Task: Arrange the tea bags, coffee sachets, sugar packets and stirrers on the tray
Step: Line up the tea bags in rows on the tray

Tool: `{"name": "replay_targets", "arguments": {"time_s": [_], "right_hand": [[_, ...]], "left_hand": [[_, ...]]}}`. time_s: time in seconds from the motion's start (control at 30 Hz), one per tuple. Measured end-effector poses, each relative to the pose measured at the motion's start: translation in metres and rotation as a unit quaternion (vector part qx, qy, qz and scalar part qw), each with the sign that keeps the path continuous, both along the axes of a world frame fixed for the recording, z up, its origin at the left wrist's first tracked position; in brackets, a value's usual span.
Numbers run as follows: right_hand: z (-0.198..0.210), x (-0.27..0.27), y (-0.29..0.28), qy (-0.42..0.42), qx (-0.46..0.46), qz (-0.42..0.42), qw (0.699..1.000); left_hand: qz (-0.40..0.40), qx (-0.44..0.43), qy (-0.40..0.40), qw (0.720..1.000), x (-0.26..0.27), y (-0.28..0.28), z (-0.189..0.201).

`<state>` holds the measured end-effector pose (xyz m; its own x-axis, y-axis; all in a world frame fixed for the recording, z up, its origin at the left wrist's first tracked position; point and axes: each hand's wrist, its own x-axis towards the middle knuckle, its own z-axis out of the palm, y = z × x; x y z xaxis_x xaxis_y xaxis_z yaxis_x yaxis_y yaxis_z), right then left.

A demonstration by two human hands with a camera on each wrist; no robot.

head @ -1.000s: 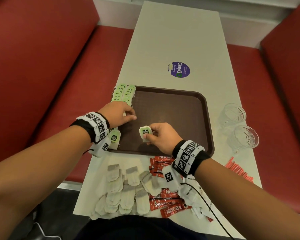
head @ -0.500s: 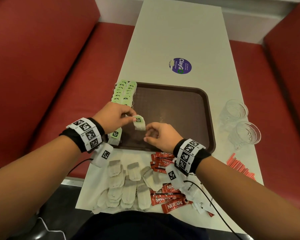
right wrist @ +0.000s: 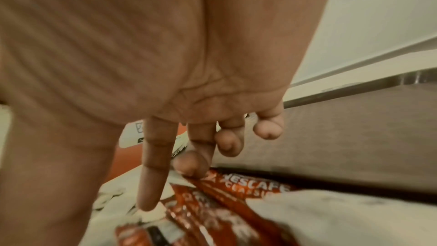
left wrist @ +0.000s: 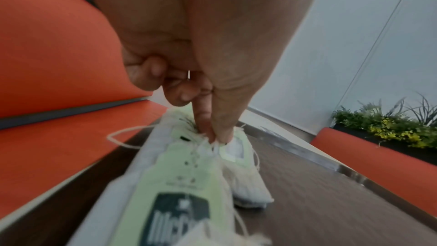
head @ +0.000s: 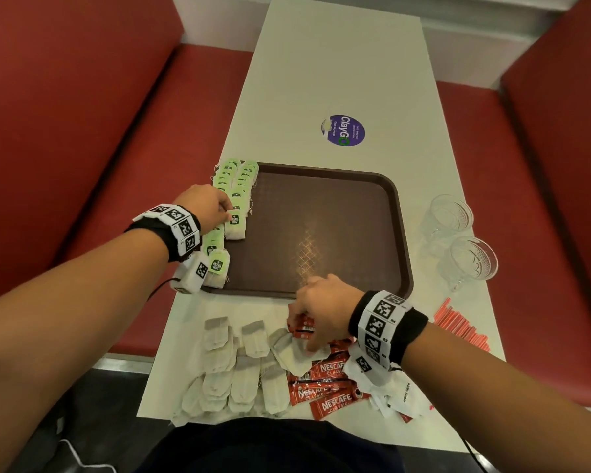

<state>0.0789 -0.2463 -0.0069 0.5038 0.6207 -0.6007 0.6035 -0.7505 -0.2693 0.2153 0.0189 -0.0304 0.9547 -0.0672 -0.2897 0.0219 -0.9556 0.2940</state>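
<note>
Readable print on sachets, a sticker and a packet

The red sachets (head: 328, 392) at lower centre of the head view read "NESCAFE CLASSIC"; the right wrist view shows the same words on one sachet (right wrist: 255, 187). A round purple sticker (head: 343, 130) on the bench (head: 338, 63), upper centre, reads "ClayGO". A white packet (head: 405, 394) at lower right reads "White Sugar". The green tea tags (head: 217, 265) carry dark print too small to read.

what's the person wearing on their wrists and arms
Both forearms are bare, no sleeves. Each wrist carries a black band wrapped in white blocks printed with black square codes, a small white coded box hangs beneath each, and a thin black cable trails from them.
</note>
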Motion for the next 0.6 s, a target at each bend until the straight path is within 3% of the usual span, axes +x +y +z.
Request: {"name": "replay_targets", "arguments": {"time_s": [0.23,0.4,0.6], "right_hand": [[-0.009,-0.018,-0.006,-0.044,0.011,0.018,0.999],[-0.006,-0.027,-0.005,-0.073,-0.003,0.042,0.996],[-0.004,-0.03,-0.004,-0.089,0.002,0.049,0.995]], "left_hand": [[-0.013,0.068,-0.032,0.997,-0.002,-0.013,-0.003],[-0.066,0.118,0.008,0.991,-0.012,-0.029,-0.008],[-0.069,0.062,-0.05,0.994,-0.031,-0.039,0.002]]}}
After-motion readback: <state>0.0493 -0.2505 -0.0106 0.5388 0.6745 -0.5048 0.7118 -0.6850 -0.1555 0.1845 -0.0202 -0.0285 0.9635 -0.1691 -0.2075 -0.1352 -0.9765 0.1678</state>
